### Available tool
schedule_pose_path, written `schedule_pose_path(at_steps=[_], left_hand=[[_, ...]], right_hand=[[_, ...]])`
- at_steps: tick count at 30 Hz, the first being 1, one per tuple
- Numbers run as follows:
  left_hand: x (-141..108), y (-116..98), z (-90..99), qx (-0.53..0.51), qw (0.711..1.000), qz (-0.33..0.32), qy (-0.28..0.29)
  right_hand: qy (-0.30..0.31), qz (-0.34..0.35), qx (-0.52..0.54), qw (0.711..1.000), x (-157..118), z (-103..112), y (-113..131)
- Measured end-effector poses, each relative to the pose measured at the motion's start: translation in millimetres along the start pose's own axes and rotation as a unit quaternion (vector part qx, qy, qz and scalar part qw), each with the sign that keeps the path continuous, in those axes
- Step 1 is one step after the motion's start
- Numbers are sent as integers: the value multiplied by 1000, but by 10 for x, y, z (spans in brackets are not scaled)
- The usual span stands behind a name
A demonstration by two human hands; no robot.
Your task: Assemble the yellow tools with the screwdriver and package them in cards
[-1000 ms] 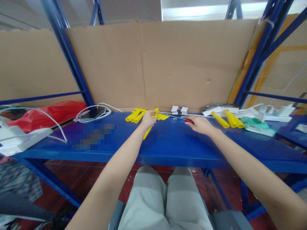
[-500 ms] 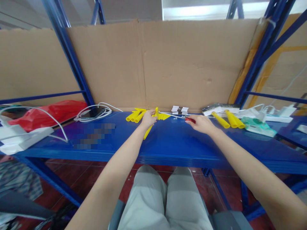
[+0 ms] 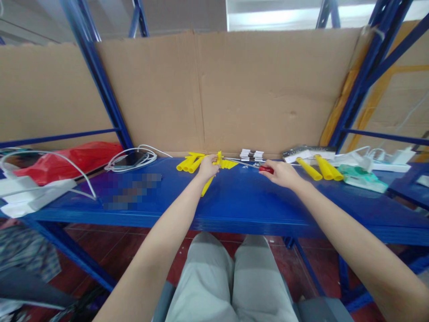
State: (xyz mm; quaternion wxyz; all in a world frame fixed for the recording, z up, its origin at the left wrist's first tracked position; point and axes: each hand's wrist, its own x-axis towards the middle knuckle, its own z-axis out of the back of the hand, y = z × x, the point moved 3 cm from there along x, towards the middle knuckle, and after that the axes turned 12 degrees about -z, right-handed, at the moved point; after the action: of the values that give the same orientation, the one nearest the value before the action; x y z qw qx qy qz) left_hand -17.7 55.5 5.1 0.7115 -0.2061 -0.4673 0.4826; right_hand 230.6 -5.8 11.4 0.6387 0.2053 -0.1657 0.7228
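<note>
My left hand point(image 3: 208, 168) is closed on a yellow plastic part point(image 3: 208, 185), which slants down toward the front of the blue shelf. In my right hand point(image 3: 282, 173) is the red handle of a screwdriver point(image 3: 266, 169). Its thin shaft points left, with the tip at the yellow part beside my left fingers. Several yellow tubes point(image 3: 191, 163) lie just left of my left hand, and small yellow pieces point(image 3: 229, 164) lie to its right. Behind the screwdriver stands a stack of small white and dark pieces point(image 3: 252, 155). Tiny pale bits lie near the shaft.
On the blue shelf point(image 3: 248, 201), a red bag point(image 3: 73, 161), coiled white cable point(image 3: 147, 157) and white power strip point(image 3: 36, 194) sit left. More yellow tubes point(image 3: 309, 169), a green packet point(image 3: 362, 178) and plugs point(image 3: 402, 156) sit right. Cardboard point(image 3: 248, 89) stands behind.
The screwdriver's shaft now lines up more directly with the yellow part. Both hands keep nearly the same place and hold; the whole view has shifted very slightly.
</note>
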Motion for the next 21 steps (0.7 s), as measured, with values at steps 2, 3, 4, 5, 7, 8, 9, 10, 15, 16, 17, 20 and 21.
schedule_pose_path(at_steps=[2,3,4,5,7,8,9,10,15,16,17,20,21], left_hand=[[1,-5,3,4,1000,3,0],[1,-6,3,5,1000,5,-1],[1,-8,1,6,1000,6,-1],[0,-9,-1,7,1000,7,-1],[-3,-11,-6,7,1000,8,-3],[-5,-11,-8,7,1000,8,-4],[-7,-11,-10,9,1000,8,-5],[-9,-11,-12,10,1000,7,-4],[-3,1,-14,14,1000,1,1],[0,6,-13,13,1000,2,0],[3,12,-13,12,1000,3,0],[11,27,-15,12,1000,9,-1],[13,31,-16,13,1000,9,-1]], right_hand=[[3,-1,3,1000,-2,-12,13],[5,0,7,1000,-2,-21,17],[8,2,12,1000,0,-30,18],[11,5,16,1000,3,-40,14],[12,4,18,1000,11,-54,-6],[9,3,17,1000,16,-57,-20],[3,3,15,1000,20,-57,-34],[-4,5,12,1000,24,-55,-45],[-26,24,2,999,26,-43,-49],[-24,24,1,999,25,-45,-42],[-22,22,2,1000,23,-47,-36],[-9,12,9,1000,18,-62,-25],[-4,10,13,1000,18,-68,-26]])
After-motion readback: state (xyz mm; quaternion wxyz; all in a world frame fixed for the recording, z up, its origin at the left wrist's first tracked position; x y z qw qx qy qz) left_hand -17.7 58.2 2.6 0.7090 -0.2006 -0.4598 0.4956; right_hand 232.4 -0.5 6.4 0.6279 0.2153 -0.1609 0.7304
